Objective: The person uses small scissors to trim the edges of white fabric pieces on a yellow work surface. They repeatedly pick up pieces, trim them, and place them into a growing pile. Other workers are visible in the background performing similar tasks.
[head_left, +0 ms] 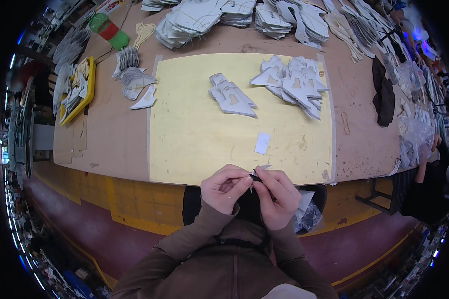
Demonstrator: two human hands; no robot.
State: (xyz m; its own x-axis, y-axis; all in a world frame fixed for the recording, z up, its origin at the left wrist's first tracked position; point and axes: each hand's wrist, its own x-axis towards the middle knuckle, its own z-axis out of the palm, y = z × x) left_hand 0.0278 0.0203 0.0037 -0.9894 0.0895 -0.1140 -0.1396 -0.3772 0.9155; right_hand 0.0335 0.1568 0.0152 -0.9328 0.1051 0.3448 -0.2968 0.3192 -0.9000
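Close to my body, at the table's front edge, both hands meet over a small black piece (255, 177) with pale pointed bits sticking out. Thumb and forefinger of my left hand (223, 187) pinch one side of it. My right hand (280, 198) grips the other side, with its thumb below and fingers above. Most of the piece is hidden by fingers, so its kind cannot be made out. Beyond the hands a small white paper slip (262, 143) lies on the yellow sheet (194, 144). Farther off are a few overlapping grey-white cut pieces (232, 97).
A larger heap of cut pieces (297, 82) lies at the sheet's far right. Bundled stacks (189, 22) line the table's far side. At left stand a yellow tray (91, 84) and a green bottle (110, 31). Dark cloth (383, 92) lies right; another person (429, 184) sits beyond.
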